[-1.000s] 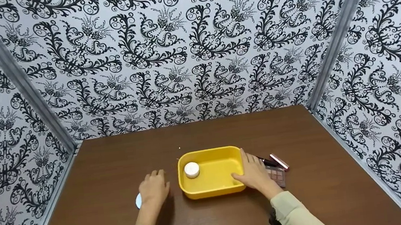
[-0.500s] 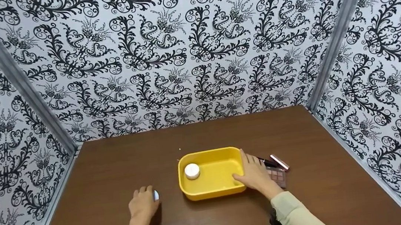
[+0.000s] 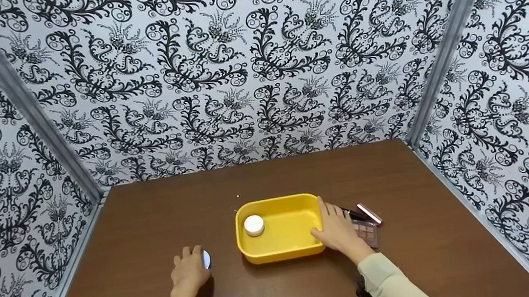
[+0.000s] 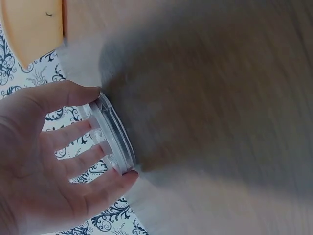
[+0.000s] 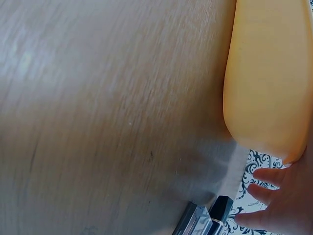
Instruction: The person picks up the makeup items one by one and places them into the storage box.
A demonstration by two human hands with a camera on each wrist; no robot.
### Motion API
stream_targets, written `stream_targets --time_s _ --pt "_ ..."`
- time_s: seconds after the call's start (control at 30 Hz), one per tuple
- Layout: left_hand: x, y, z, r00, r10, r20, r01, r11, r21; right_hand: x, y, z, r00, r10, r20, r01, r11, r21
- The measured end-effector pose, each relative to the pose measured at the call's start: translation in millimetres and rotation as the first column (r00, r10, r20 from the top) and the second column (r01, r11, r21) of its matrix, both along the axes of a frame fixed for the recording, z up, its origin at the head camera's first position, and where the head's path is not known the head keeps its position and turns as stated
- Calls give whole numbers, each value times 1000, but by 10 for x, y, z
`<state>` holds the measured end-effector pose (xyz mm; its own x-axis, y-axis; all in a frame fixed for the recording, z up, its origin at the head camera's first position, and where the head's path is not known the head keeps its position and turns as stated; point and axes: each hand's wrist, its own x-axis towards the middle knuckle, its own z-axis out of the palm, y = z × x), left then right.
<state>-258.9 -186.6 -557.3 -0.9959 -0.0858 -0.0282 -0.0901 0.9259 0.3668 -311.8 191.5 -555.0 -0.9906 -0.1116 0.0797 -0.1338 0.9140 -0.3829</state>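
Observation:
My left hand (image 3: pixel 189 269) grips a round flat compact (image 4: pixel 116 134) by its edge, the thumb on one side and the fingers on the other. Its rim looks clear in the left wrist view, and its pale face stands tilted. The yellow tray (image 3: pixel 283 255) lies to the right of this hand, with a white round jar (image 3: pixel 254 225) inside at its left end. On the tray's right end wall, my right hand (image 3: pixel 339 229) holds on with the thumb inside and the fingers outside. In the right wrist view its fingers (image 5: pixel 266 193) point down beside the tray.
Right of my right hand lie an eyeshadow palette (image 3: pixel 366 233), a pink tube (image 3: pixel 369 214) and a black slim item (image 3: pixel 357 215) partly hidden by the fingers. Patterned walls (image 3: pixel 256 70) enclose the brown table (image 3: pixel 162 203) at the back and both sides.
My left hand has shifted left and taken hold of the compact, which was lying under the wrist and now stands tilted at the fingers. The tray and right hand stay put.

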Motion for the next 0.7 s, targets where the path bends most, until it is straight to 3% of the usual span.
stream_targets --time_s 0.7 --pt "-22 -6 52 1000 8 -11 -8 999 -38 -11 0 -13 1000 -4 -9 4 1000 3"
